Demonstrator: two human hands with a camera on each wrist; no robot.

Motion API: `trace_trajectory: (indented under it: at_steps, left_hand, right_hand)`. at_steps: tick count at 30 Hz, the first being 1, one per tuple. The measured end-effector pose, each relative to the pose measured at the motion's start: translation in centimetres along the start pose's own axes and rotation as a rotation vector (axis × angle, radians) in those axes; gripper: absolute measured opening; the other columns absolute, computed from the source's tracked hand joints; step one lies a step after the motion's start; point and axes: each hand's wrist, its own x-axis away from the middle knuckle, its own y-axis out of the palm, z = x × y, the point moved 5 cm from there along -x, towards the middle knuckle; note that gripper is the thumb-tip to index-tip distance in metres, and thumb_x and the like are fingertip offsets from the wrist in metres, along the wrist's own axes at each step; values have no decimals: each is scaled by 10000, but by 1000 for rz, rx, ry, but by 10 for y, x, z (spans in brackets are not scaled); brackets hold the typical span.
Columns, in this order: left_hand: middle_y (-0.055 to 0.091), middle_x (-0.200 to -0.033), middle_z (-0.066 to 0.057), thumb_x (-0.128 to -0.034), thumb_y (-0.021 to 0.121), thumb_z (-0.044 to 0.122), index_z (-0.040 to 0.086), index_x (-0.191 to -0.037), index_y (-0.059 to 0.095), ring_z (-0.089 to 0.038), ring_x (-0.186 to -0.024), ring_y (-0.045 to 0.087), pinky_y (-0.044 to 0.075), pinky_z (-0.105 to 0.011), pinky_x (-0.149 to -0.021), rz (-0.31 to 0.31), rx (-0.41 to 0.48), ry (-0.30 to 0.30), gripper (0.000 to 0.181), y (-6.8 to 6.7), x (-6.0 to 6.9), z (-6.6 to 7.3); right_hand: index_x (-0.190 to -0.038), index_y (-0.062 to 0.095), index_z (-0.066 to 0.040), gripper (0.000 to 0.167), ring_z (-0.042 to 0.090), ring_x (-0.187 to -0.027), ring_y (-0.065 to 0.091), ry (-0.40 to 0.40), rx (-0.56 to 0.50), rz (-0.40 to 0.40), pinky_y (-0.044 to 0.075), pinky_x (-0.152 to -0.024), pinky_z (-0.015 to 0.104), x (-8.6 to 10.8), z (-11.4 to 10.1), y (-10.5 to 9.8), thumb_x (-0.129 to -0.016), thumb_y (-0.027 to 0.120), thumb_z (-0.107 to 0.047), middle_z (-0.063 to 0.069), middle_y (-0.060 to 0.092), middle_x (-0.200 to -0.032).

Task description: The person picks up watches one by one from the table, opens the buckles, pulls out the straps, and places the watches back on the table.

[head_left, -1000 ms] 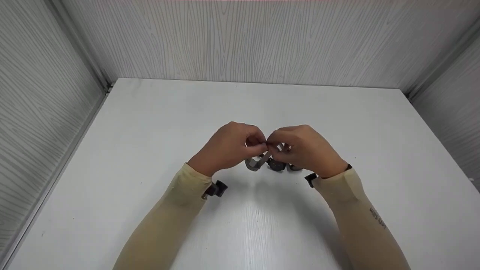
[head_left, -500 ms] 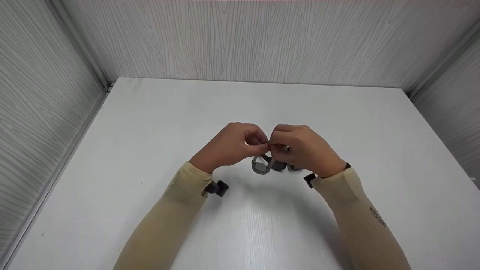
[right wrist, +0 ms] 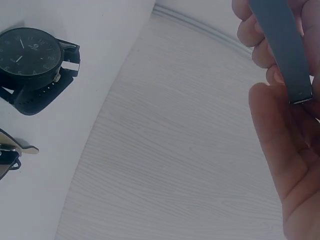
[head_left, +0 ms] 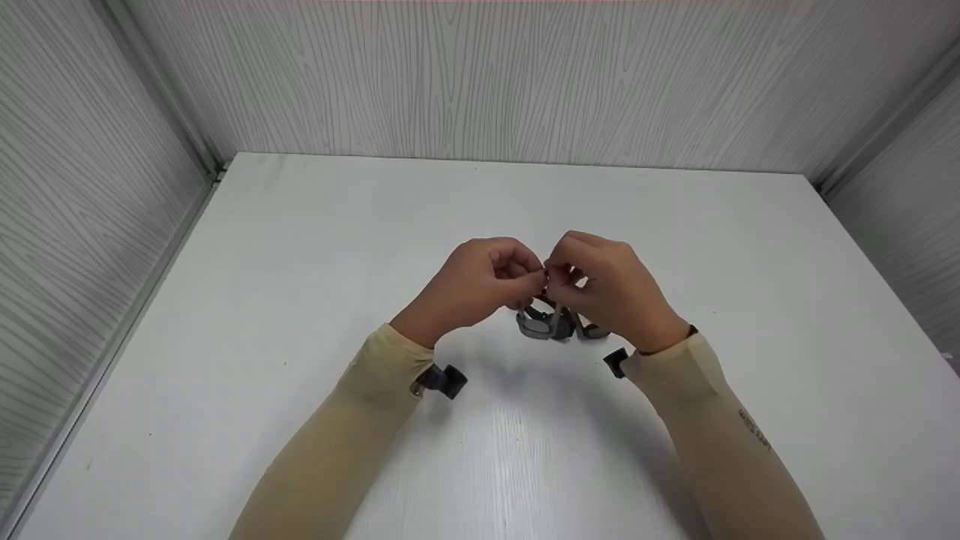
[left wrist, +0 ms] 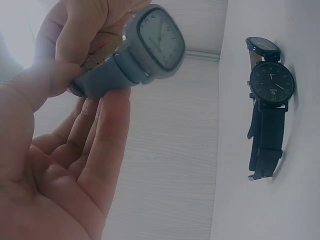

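A grey wristwatch [head_left: 535, 329] with a rounded-square dial hangs above the table, between both hands. My left hand [head_left: 484, 283] pinches its strap [left wrist: 107, 77] between thumb and fingers in the left wrist view. From the other side my right hand [head_left: 615, 289] pinches the strap ends with thumb and forefinger, the fingertips of both hands meeting. In the right wrist view a length of the grey strap [right wrist: 286, 47] runs down to my right thumb, with a metal edge at its end. Fingers partly hide the buckle.
Just beyond the held watch, a black round-dial watch [left wrist: 271, 82] lies on the white table [head_left: 360, 225]. Next to it is another watch [left wrist: 263, 47] with a brown-lined strap. Wood-grain panels [head_left: 480, 82] stand at the back and sides.
Both hands have shifted slightly right and away with the grey watch. Its dial has swung right, and the right hand's fingers have risen and re-gripped the strap.
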Motion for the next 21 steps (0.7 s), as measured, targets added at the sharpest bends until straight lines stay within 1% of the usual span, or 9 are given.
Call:
trace_trajectory:
  at_steps: [2,5,8,10,13,15,17,19,21]
  left_hand:
    - [751,-890,-49,-973,696,196,103,-1000,725,-167,-771,698,574,-310,-735,12,-15,15,101,0,0,0]
    - [747,-883,-20,-972,699,213,126,-984,727,-144,-783,690,558,-303,-731,15,-88,46,93,0,0,1]
    - [752,-892,0,-968,703,225,142,-985,740,-118,-810,689,541,-301,-741,-3,-178,80,92,0,0,2]
    - [759,-895,19,-965,707,225,149,-1000,752,-99,-825,699,544,-301,-763,-20,-224,82,95,-1,0,1]
    - [760,-877,63,-956,716,223,156,-1009,770,-82,-817,702,545,-302,-773,-45,-280,68,101,-2,1,0]
    - [754,-858,88,-949,717,223,160,-1003,775,-75,-803,697,545,-298,-765,-62,-307,57,101,-2,1,-2]
    - [749,-852,95,-949,709,225,160,-998,775,-77,-792,686,539,-296,-754,-77,-325,56,105,-1,1,-2]
    - [754,-864,80,-951,704,227,161,-1001,774,-84,-798,687,538,-295,-752,-89,-320,47,108,-1,1,-2]
    - [760,-886,64,-957,702,225,167,-1014,771,-96,-823,697,538,-300,-766,-89,-298,36,107,-2,1,-2]
  right_hand:
    - [-850,583,-69,233,98,-780,652,8,5,-1,567,-701,221,-1,1,0,-807,631,155,13,603,-780]
    - [-885,630,-65,228,91,-786,660,21,-26,-38,568,-711,230,0,3,-1,-815,650,150,-10,647,-819]
    - [-940,702,-77,237,73,-800,667,37,-59,-104,566,-729,237,2,4,-2,-822,699,129,-38,697,-883]
    - [-985,743,-87,237,60,-805,668,44,-61,-156,564,-732,234,3,4,-2,-838,725,99,-46,718,-918]
    - [-1016,761,-110,225,35,-793,655,70,-52,-237,560,-712,223,3,2,0,-869,730,57,-70,715,-929]
    - [-987,750,-119,216,27,-760,630,86,-38,-278,547,-677,223,3,0,2,-872,718,60,-81,691,-899]
    - [-927,714,-123,203,28,-722,595,97,-8,-298,524,-644,227,3,-1,3,-868,696,70,-84,658,-852]
    - [-874,672,-117,203,41,-699,568,89,28,-297,502,-626,236,2,-3,5,-853,674,85,-73,632,-813]
    - [-837,632,-107,198,61,-683,540,69,72,-279,480,-613,245,0,-5,5,-837,667,88,-54,608,-782]
